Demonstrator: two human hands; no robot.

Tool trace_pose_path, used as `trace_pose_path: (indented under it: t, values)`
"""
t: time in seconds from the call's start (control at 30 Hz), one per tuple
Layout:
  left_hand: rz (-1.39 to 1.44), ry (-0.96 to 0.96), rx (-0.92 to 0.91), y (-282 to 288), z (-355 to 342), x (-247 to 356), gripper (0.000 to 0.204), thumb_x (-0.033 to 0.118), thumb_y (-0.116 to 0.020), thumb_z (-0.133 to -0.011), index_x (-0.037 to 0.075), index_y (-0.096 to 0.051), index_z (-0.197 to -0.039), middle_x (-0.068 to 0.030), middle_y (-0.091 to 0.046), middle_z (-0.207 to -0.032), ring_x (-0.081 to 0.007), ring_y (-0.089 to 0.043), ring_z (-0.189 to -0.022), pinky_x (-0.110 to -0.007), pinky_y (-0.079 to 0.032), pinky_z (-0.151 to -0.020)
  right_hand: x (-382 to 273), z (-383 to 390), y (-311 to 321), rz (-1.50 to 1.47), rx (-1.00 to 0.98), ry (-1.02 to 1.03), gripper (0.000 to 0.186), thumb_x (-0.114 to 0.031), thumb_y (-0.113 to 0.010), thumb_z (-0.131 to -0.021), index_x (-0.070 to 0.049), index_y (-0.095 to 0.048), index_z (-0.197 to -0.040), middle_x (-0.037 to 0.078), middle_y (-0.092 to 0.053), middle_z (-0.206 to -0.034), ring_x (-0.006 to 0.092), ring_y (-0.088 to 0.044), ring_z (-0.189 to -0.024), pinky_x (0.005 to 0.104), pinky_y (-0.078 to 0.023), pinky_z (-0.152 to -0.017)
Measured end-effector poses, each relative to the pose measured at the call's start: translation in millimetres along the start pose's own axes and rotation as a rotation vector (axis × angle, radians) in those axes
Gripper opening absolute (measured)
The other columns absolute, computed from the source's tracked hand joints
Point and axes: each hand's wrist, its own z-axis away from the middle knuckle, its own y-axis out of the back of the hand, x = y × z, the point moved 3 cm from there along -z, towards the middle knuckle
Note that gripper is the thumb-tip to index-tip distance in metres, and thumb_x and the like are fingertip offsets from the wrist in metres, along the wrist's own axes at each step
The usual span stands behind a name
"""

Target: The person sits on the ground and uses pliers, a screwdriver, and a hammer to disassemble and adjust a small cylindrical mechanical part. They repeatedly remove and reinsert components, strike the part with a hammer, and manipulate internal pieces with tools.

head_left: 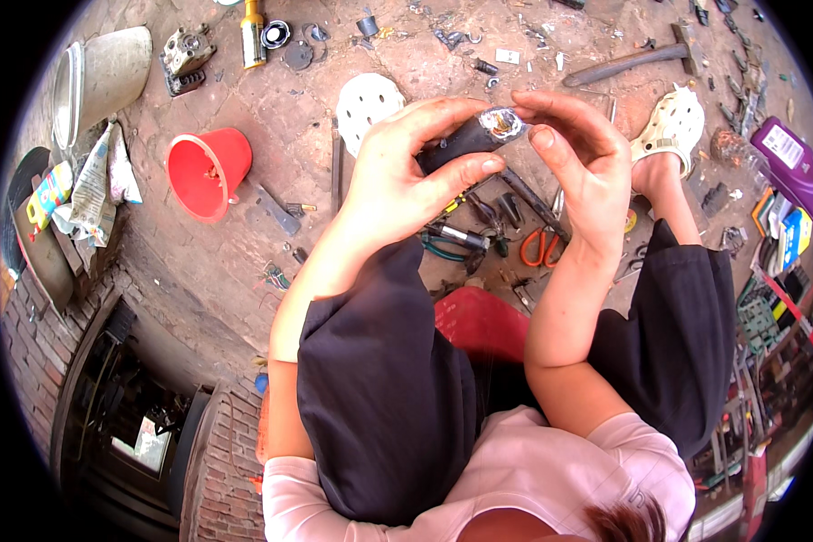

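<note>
My left hand (pixel 406 167) is closed round a black cylinder (pixel 461 147), thumb along the near side and fingers over the far side. The cylinder's end, turned to the right, has a ragged silvery rim with coppery-yellow material inside. Curved fingers of my right hand (pixel 587 149) are at that end, thumb and forefinger apart, with the fingertips close by the rim. Whether they touch it is hard to tell. On the ground beneath my hands lie a dark bar (pixel 533 203), an orange-handled tool (pixel 540 249) and a teal-handled tool (pixel 452 242).
A red bucket (pixel 228 163) stands to the left, near a flat metal blade (pixel 278 210). At the far right lies a hammer (pixel 637 65); a purple jug (pixel 795 172) is nearer. White clogs (pixel 368 104) are on my feet. Small scrap parts are strewn over the ground.
</note>
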Motion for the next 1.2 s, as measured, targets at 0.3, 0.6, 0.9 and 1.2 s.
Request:
trace_pose_path:
  t: [0.3, 0.6, 0.9, 1.2]
  values:
    - [-0.092, -0.165, 0.039, 0.5, -5.1, 0.4, 0.04, 0.014, -0.08, -0.071, 0.003, -0.065, -0.107, -0.011, -0.067, -0.095, -0.0245, -0.067, -0.088, -0.032, -0.052, -0.076, -1.8, 0.1, -1.1, 0.015, -0.059, 0.024, 0.029, 0.004, -0.072, -0.078, 0.002, -0.067, -0.106, 0.01, -0.068, -0.104, 0.0165, -0.064, -0.097, 0.0295, -0.05, -0.089]
    - [-0.086, -0.262, 0.062, 2.7, -3.6, -0.3, 0.041, -0.002, -0.075, -0.069, 0.0, -0.066, -0.109, -0.0115, -0.068, -0.1, -0.0211, -0.066, -0.094, -0.031, -0.051, -0.082, -3.1, 0.0, -3.2, 0.063, -0.115, 0.112, 0.03, 0.004, -0.072, -0.076, 0.001, -0.068, -0.106, 0.011, -0.068, -0.106, 0.0198, -0.063, -0.1, 0.0314, -0.048, -0.09]
    - [-0.191, -0.37, 0.109, 6.6, -6.5, 2.3, 0.043, -0.003, -0.075, -0.064, 0.002, -0.067, -0.105, -0.0114, -0.068, -0.1, -0.0254, -0.066, -0.094, -0.033, -0.051, -0.082, -3.2, 0.6, -5.5, 0.09, -0.104, 0.111, 0.028, 0.005, -0.07, -0.077, 0.0, -0.068, -0.105, 0.011, -0.068, -0.107, 0.0209, -0.061, -0.103, 0.0321, -0.047, -0.092]
    - [-0.315, -0.392, 0.16, 7.9, -5.1, 0.6, 0.043, 0.004, -0.077, -0.062, 0.009, -0.067, -0.104, -0.0048, -0.068, -0.099, -0.0243, -0.064, -0.093, -0.034, -0.047, -0.08, -4.9, -0.8, -11.2, 0.139, -0.086, 0.096, 0.032, 0.0, -0.073, -0.076, 0.0, -0.068, -0.108, 0.009, -0.067, -0.104, 0.0183, -0.062, -0.1, 0.0305, -0.047, -0.091]
